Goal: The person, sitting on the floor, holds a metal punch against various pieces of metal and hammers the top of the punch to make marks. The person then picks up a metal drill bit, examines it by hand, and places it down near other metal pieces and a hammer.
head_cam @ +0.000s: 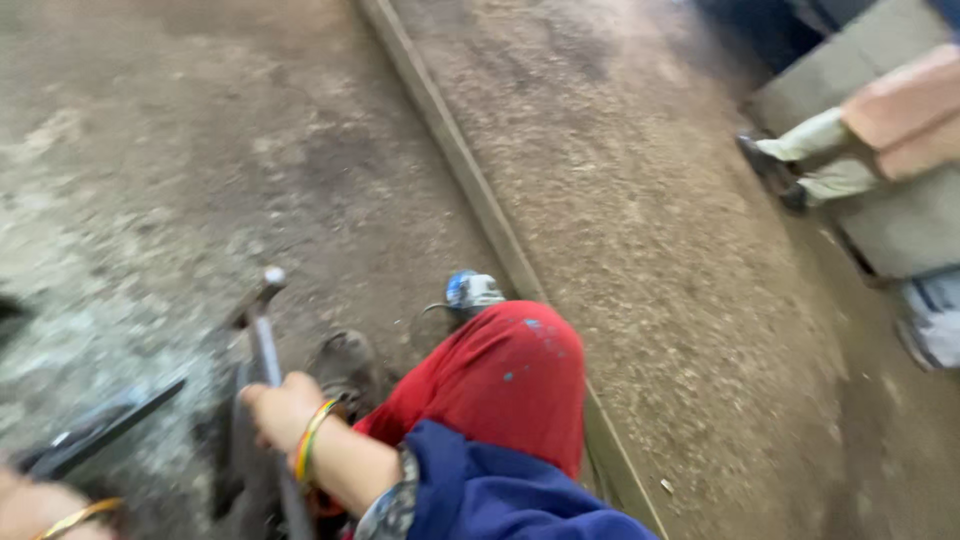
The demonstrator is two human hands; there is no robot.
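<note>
Your right hand (283, 408) is clenched around a hammer (262, 330) whose head points to 12 o'clock over the floor (150, 150), while your left hand (35, 505), at 8 o'clock, shows too little to tell its grip.

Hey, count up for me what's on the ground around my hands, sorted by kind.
Hammers, held in the right hand: 1
Angle grinders, blue and grey: 1
Long metal bars: 1
Dark flat metal pieces by the left hand: 1
Total: 4
</note>
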